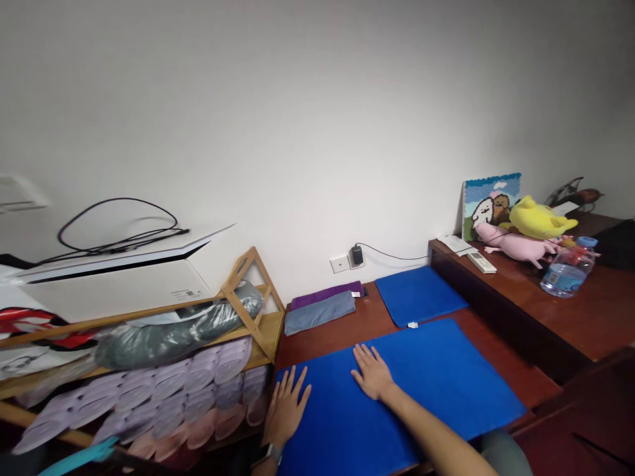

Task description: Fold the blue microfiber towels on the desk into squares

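Observation:
A large blue cloth [446,377] lies spread flat over the front of the reddish-brown wooden table. My left hand [288,406], with a watch at the wrist, rests palm down at the cloth's left edge, fingers spread. Flat on the cloth's upper middle is my right hand [371,373], its fingers stretched out. Neither holds anything. Behind the large cloth, a smaller blue cloth [419,294] lies flat, with a white tag at its front edge. To its left are a folded grey-blue cloth [320,313] and a folded purple cloth [327,292], side by side.
A wooden shoe rack [270,330] with several pale slippers [171,380] and a white box [124,284] stands left. On the raised surface at right are a remote [481,262], plush toys [540,218], a picture [491,205] and a water bottle [565,274]. A plugged-in charger [357,254] is on the wall.

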The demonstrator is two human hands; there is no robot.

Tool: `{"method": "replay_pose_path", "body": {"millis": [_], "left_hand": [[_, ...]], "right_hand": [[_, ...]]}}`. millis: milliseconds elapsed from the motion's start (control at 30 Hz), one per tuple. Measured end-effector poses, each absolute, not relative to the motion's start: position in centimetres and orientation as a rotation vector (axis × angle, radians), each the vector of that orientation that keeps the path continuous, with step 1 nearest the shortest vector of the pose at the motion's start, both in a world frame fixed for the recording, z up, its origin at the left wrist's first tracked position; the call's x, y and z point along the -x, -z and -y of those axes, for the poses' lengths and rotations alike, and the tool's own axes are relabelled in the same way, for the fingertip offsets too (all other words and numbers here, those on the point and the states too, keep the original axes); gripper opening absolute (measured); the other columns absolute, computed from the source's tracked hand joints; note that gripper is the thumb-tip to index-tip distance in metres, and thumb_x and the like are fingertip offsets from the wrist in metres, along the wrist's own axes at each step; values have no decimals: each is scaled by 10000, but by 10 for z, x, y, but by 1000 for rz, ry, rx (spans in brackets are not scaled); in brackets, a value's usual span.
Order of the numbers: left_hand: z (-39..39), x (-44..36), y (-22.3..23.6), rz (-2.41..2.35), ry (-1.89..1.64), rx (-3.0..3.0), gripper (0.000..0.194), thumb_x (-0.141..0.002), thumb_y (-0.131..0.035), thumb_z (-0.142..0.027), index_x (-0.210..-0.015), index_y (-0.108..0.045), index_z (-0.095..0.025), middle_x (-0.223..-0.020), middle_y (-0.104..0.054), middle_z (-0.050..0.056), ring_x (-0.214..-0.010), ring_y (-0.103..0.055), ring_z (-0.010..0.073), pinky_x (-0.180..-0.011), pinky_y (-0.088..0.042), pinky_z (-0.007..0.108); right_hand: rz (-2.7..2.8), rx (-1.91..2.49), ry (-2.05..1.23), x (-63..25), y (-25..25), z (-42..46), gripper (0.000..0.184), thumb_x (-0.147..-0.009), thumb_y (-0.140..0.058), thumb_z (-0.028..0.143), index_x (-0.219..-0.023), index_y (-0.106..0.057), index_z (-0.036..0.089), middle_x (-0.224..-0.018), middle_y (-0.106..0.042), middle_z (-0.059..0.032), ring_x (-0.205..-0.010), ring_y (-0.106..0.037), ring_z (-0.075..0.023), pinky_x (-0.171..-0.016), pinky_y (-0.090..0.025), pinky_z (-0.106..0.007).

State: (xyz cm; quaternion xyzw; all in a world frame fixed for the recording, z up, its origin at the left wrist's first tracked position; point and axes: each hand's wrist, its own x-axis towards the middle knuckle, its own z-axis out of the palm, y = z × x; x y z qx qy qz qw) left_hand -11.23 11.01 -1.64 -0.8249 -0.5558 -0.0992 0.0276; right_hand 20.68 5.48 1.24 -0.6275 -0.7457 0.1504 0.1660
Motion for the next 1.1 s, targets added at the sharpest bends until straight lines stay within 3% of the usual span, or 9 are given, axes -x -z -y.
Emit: {"method": "replay_pose_path", "body": {"millis": [100, 300, 500, 633, 733, 800, 900, 1000, 1100], "left_hand": [[-114, 119, 28, 1728, 346, 2538, 623, -1040, -369, -598, -1599, -406, -325, -1696, -357, 83, -1557, -328, 333, -1233, -332, 571], [-115, 120, 32, 1703, 395, 2509, 651, -1020, -401, -620, -1587, -441, -302, -1700, -349, 102, -1544, -340, 381, -1212, -351, 571], [-111, 114, 25, 1671, 350, 2473, 633, -1026, -375, -581, -1586, -444, -294, -1678, -393, 105, -1515, -390, 371, -1200, -355, 568], [-104, 102, 1, 1686, 214, 2433, 601, -1021, -391, -510, -1554, -501, -255, -1619, -483, 126, -1478, -442, 376, -1184, -375, 555], [-97, 80, -32, 1624, 14, 2453, 558, -998, -453, -388, -1499, -567, -171, -1527, -572, 184, -1420, -498, 394, -1169, -373, 554], [-92, 57, -51, 1530, -40, 2497, 513, -986, -463, -302, -1455, -602, -147, -1485, -602, 196, -1391, -517, 389, -1163, -357, 553], [-83, 20, -67, 1401, -34, 2572, 448, -1000, -458, -273, -1397, -647, -186, -1405, -659, 169, -1310, -567, 345, -1126, -365, 507], [-74, -6, -70, 1338, -47, 2616, 398, -992, -502, -289, -1340, -681, -217, -1292, -717, 143, -1216, -607, 317, -1082, -373, 470], [-65, -14, -73, 1338, -44, 2605, 374, -957, -546, -257, -1291, -701, -192, -1228, -734, 159, -1164, -618, 329, -1061, -368, 484]], "right_hand": [[2008, 1985, -347, -290, -1, -42, 707, -1047, -220, 564, -1651, -295, 206, -1694, -285, -74, -1588, -225, -258, -1301, -149, -527], [1586, 2525, -216, -478, 14, -2, 762, -1021, -177, 530, -1653, -276, 117, -1705, -275, -85, -1598, -186, -272, -1302, -134, -501], [1504, 2590, -241, -513, 7, 5, 773, -1018, -155, 518, -1658, -239, 92, -1722, -250, -87, -1601, -183, -261, -1301, -141, -491], [1409, 2647, -160, -468, -34, -2, 663, -985, -300, 344, -1568, -425, 55, -1654, -394, -179, -1547, -310, -350, -1256, -216, -583], [1570, 2346, -111, -373, -74, -3, 508, -966, -378, 279, -1362, -634, 89, -1431, -604, -248, -1332, -556, -362, -1125, -412, -506], [1755, 1959, -348, -284, -95, 3, 380, -984, -443, 330, -1201, -714, 176, -1259, -702, -178, -1167, -651, -300, -1029, -487, -410], [1838, 1433, -642, -159, -113, 21, 312, -924, -649, 413, -1165, -705, 223, -1163, -723, -92, -1084, -673, -248, -979, -515, -344], [1805, 1289, -664, -91, -119, 43, 282, -838, -764, 334, -1087, -703, 219, -1085, -714, -70, -1040, -672, -253, -967, -517, -367], [1733, 1293, -628, -79, -122, 60, 166, -828, -763, 251, -975, -692, 224, -977, -702, -45, -927, -673, -231, -876, -533, -343]]}}
